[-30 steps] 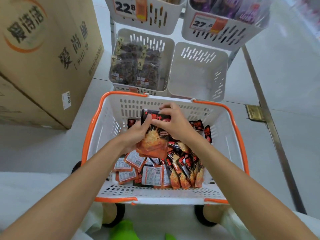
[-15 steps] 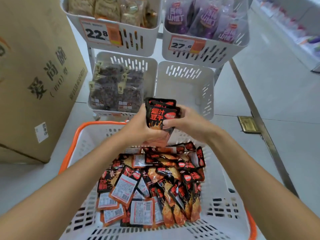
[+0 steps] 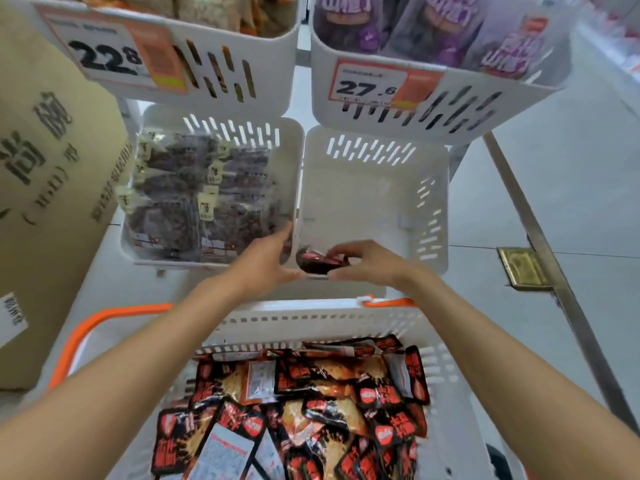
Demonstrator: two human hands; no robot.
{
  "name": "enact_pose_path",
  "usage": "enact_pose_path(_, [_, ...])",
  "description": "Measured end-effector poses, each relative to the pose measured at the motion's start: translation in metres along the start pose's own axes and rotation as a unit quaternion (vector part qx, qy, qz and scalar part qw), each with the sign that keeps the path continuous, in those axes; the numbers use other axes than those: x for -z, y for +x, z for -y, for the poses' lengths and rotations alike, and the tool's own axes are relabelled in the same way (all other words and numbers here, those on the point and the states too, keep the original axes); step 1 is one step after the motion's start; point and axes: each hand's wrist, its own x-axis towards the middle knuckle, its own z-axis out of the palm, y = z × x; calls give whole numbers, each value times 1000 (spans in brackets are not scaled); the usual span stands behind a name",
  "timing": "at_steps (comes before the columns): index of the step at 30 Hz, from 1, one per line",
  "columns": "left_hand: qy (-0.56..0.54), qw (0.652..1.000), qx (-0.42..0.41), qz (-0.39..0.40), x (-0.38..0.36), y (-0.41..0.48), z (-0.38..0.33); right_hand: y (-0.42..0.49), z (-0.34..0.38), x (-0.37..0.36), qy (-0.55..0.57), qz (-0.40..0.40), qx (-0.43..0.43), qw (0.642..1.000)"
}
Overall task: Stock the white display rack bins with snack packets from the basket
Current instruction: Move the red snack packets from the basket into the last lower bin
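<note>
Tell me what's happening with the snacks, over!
Right hand holds snack packets at lower right bin, front edge. Left hand open beside them. Nothing in the way. Basket holds plenty more.

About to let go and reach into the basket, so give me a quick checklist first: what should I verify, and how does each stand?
1. Packets inside the lower right bin: ok, near-left corner.
2. Packets resting on the bin floor: cannot tell, hands hide it.
3. Right hand let go: not ok, it pinches them.
4. Left hand free: ok, fingers straight.
5. Basket stock left: ok, many more inside.
</note>
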Motion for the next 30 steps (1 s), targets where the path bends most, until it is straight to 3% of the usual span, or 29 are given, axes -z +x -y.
enact_pose_path(2, [-5, 1000, -5, -22, -6, 9, 10, 8, -5, -2, -1, 59, -39, 997])
enact_pose_path(9, [-46, 999, -1, -29, -9, 13, 21, 24, -2, -8, 41, 71, -60, 995])
enact_pose_path(14, [-26, 999, 16, -19, -1, 1, 8, 11, 13, -4, -2, 77, -73, 994])
enact_pose_path(16, [-32, 999, 19, -36, 4, -15, -4, -8, 24, -5, -42, 20, -36, 998])
enact_pose_path(20, [-64, 990, -32, -118, 5, -66, -30, -84, 50, -30, -1, -167, 88, 982])
enact_pose_path(23, [-78, 983, -58, -156, -3, -108, -34, -142, 38, -71, -67, -199, 115, 971])
enact_pose_path(26, [-99, 984, -39, -141, -14, -146, -24, -174, -1, -110, -108, -155, 29, 982])
enact_pose_path(28, [-107, 987, -7, -120, -25, -169, -11, -181, -35, -130, -147, -33, -78, 986])
enact_pose_path(30, [-100, 991, 22, -85, -38, -190, 4, -182, -62, -144, -210, 63, -146, 965])
